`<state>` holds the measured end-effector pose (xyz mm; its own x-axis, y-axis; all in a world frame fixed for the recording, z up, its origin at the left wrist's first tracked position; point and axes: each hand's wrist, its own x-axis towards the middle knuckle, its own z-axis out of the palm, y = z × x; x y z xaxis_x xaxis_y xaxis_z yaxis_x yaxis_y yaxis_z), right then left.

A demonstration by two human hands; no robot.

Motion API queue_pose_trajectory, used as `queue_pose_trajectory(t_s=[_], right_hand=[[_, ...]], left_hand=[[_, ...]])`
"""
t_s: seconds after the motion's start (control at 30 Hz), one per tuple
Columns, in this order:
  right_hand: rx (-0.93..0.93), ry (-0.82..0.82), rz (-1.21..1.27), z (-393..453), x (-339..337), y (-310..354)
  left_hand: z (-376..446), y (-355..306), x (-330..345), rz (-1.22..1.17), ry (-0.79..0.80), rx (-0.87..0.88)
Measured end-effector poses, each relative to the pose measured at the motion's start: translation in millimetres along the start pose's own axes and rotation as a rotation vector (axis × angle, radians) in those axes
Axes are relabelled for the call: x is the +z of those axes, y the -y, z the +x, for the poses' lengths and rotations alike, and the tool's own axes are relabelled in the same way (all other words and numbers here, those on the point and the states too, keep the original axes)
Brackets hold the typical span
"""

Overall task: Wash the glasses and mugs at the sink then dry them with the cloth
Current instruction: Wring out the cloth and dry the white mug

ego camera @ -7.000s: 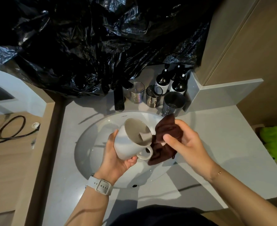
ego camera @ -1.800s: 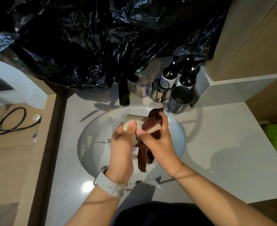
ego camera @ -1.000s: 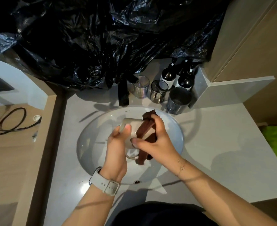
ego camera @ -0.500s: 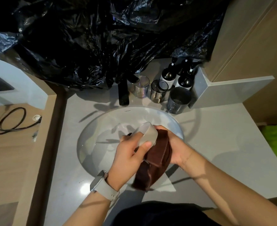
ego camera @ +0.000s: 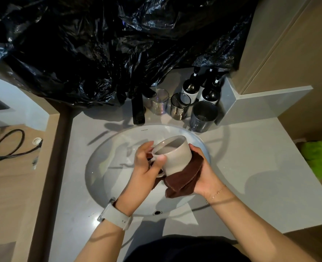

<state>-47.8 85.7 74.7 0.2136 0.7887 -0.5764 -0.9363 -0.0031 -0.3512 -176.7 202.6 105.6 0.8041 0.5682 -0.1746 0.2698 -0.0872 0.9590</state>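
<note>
While the left hand (ego camera: pixel 147 163) grips the mug (ego camera: pixel 172 154) by its handle side, the right hand (ego camera: pixel 203 173) cups the brown cloth (ego camera: pixel 183 178) against its base, above the sink (ego camera: pixel 107 167).

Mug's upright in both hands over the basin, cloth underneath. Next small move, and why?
Probably turn the mug a little in the left hand so the right hand rubs the brown cloth over another stretch of wall. The cloth covers only the base and right side; the near wall is bare.
</note>
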Motion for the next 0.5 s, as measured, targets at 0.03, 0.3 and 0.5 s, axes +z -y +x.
queue_pose_trajectory(t_s=[0.03,0.3,0.5], right_hand=[[0.003,-0.008,-0.005,0,-1,1],[-0.043,-0.084,-0.001,7,1,8],[-0.222,-0.175,0.100,16,1,6]], left_hand=[[-2,1,1,-0.043,0.021,-0.035],[1,9,0,-0.394,0.082,-0.240],[8,15,35,-0.625,-0.150,-0.254]])
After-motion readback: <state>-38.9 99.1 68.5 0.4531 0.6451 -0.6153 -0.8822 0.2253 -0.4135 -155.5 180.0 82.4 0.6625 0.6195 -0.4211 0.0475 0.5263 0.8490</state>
